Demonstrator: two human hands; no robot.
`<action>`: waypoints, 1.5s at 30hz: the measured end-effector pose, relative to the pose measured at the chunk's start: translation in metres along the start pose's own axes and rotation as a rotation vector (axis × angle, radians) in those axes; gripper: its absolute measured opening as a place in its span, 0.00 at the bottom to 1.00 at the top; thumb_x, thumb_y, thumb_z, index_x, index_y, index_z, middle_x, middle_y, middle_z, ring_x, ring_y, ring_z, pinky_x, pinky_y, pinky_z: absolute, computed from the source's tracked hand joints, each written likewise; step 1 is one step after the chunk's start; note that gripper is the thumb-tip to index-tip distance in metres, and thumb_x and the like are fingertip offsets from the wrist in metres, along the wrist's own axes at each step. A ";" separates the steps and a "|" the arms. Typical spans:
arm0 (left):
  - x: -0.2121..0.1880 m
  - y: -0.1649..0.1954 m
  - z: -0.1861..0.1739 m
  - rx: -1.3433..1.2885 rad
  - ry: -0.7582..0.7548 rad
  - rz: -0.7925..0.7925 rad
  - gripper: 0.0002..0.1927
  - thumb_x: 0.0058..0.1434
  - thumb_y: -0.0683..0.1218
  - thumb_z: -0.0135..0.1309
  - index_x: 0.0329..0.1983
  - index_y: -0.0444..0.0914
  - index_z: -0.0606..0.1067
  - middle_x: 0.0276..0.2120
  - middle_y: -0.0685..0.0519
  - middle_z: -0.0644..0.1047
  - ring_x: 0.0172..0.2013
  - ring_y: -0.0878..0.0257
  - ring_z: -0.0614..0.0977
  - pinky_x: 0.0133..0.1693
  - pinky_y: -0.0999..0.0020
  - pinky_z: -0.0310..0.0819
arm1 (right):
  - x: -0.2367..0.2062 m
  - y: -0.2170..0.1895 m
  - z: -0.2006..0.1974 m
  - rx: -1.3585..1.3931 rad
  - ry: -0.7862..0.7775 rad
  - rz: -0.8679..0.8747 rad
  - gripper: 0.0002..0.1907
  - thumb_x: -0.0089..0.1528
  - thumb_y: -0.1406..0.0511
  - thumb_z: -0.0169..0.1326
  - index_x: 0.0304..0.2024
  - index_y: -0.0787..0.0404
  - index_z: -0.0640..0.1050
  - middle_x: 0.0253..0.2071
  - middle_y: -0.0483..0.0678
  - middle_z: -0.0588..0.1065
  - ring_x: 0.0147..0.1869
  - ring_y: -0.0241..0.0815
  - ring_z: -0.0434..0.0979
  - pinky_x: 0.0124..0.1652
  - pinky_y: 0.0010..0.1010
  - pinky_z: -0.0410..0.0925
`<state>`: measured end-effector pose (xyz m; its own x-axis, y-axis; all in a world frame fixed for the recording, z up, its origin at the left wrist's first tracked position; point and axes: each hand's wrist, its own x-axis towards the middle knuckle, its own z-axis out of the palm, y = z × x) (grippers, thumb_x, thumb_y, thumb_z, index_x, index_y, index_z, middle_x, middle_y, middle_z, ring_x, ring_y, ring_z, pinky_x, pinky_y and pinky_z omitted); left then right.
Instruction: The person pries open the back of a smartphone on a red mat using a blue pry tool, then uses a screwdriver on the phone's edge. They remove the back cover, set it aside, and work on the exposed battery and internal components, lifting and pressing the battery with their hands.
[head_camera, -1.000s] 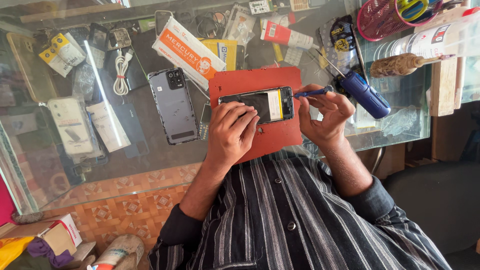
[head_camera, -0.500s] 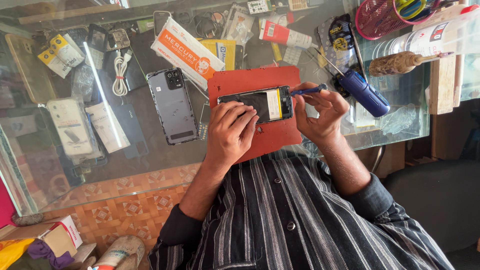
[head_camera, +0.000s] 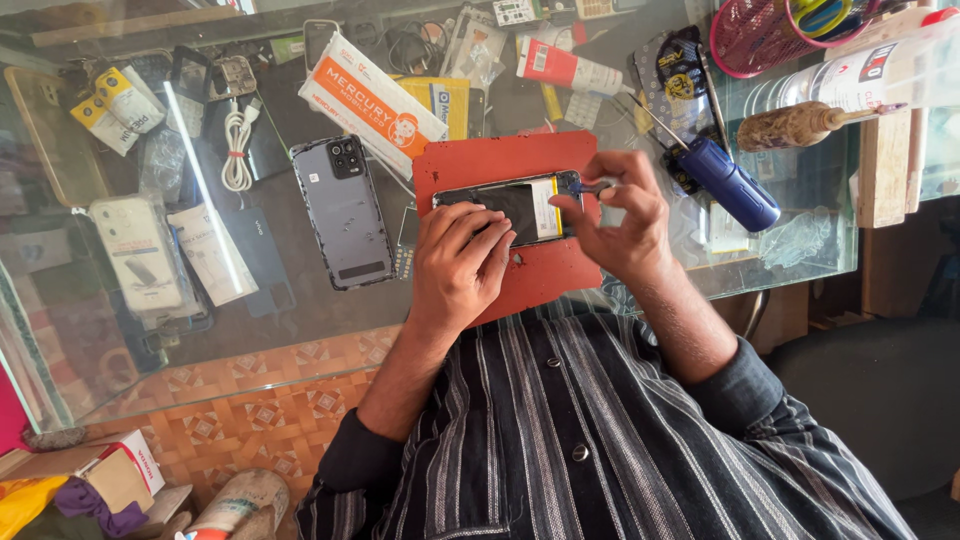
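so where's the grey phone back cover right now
In the head view the grey phone back cover lies on the glass counter, just left of the red mat and the opened phone, beside the white coiled cable.

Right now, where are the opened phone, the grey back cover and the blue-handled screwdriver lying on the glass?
opened phone (head_camera: 520, 207), head view, dark middle.
grey back cover (head_camera: 345, 215), head view, flat centre.
blue-handled screwdriver (head_camera: 732, 187), head view, blue handle.

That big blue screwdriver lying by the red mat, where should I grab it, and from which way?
Probably grab the blue screwdriver around its fat blue handle, coming down from above. It lies flat on the glass counter, so its sides are open to pinch. The thin metal shaft points up and left toward clutter, and the right hand sits just left of the handle, so come from the open right side.
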<state>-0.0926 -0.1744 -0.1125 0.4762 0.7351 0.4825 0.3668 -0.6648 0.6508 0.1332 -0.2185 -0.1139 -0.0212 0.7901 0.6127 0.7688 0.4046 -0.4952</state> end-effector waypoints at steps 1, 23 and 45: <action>-0.001 0.000 0.000 0.004 -0.002 0.001 0.07 0.59 0.38 0.65 0.40 0.35 0.81 0.41 0.52 0.81 0.48 0.54 0.80 0.52 0.56 0.72 | -0.001 0.000 0.001 0.037 0.005 0.069 0.34 0.59 0.77 0.68 0.48 0.54 0.55 0.42 0.59 0.77 0.43 0.56 0.82 0.38 0.43 0.73; -0.041 -0.029 -0.082 0.509 0.119 -0.323 0.12 0.64 0.38 0.62 0.50 0.36 0.82 0.53 0.52 0.79 0.56 0.52 0.76 0.59 0.53 0.67 | -0.007 0.002 0.016 0.383 0.042 0.286 0.34 0.64 0.83 0.60 0.57 0.54 0.53 0.50 0.62 0.68 0.51 0.51 0.76 0.52 0.42 0.74; 0.003 0.004 0.025 0.173 -0.354 0.101 0.27 0.61 0.55 0.63 0.62 0.41 0.76 0.66 0.47 0.68 0.67 0.49 0.67 0.69 0.47 0.57 | -0.033 0.021 0.007 0.480 -0.061 0.175 0.35 0.66 0.83 0.53 0.69 0.56 0.56 0.55 0.59 0.75 0.62 0.52 0.78 0.60 0.44 0.74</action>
<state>-0.0695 -0.1785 -0.1230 0.7514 0.5937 0.2880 0.4184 -0.7661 0.4878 0.1449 -0.2327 -0.1489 0.0332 0.8846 0.4652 0.3843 0.4184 -0.8230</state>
